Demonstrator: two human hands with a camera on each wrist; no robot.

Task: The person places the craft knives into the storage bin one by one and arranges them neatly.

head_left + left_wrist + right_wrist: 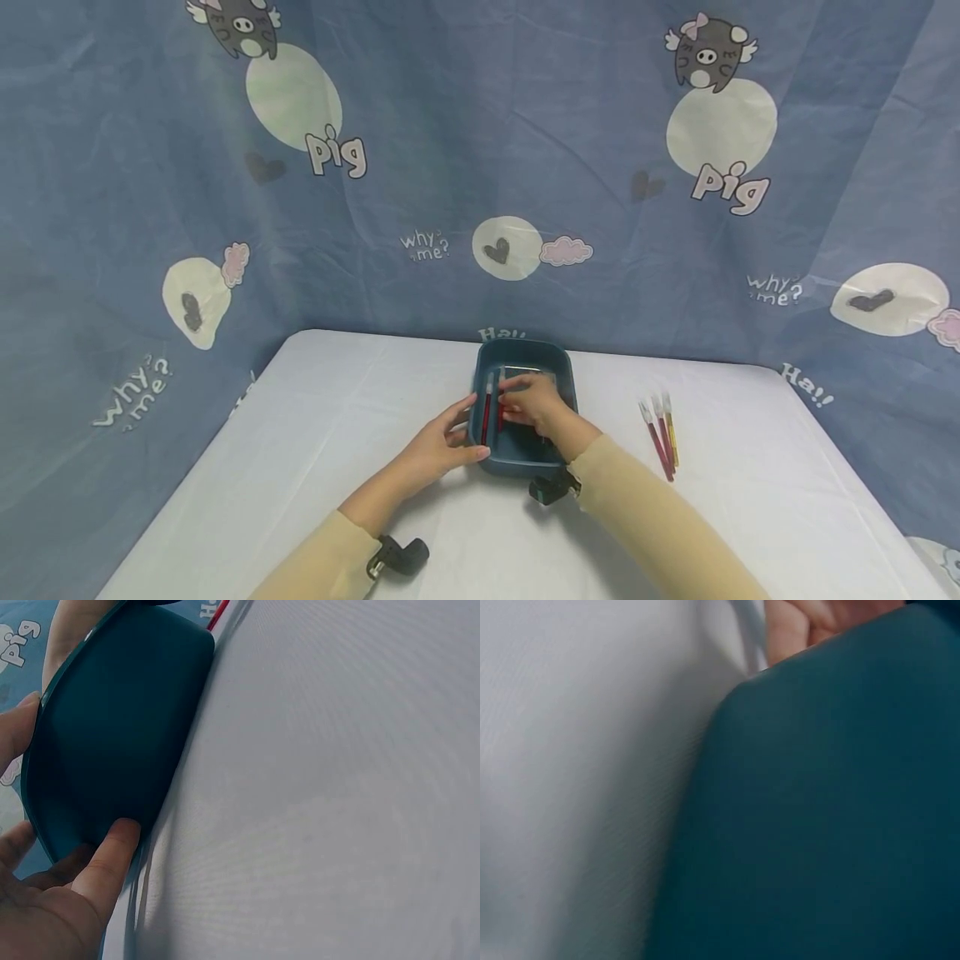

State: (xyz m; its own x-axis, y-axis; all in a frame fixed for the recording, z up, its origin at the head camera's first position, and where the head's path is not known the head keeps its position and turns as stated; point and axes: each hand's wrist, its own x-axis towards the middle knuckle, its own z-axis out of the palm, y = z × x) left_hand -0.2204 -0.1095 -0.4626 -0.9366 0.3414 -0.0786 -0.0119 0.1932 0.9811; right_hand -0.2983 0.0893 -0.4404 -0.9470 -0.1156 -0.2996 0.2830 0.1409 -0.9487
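Note:
A dark teal plastic box (525,471) stands on the white table, with a narrow compartment along its left side. My left hand (438,446) rests spread at the box's near left corner, fingers by the left rim and thumb on the near side. In the left wrist view its fingers touch the outer wall (127,712). A red-handled paintbrush (486,414) lies lengthwise in the narrow compartment. Reaching inside the box, my right hand (534,402) pinches another red paintbrush (501,414) just right of the first. Its palm side partly shows above the rim in the right wrist view.
Three paintbrushes with pale tips (663,433) lie fanned on the table (750,500) right of the box, two dark red and one yellow. A blue patterned cloth (420,167) hangs behind the table's far edge, close behind the box.

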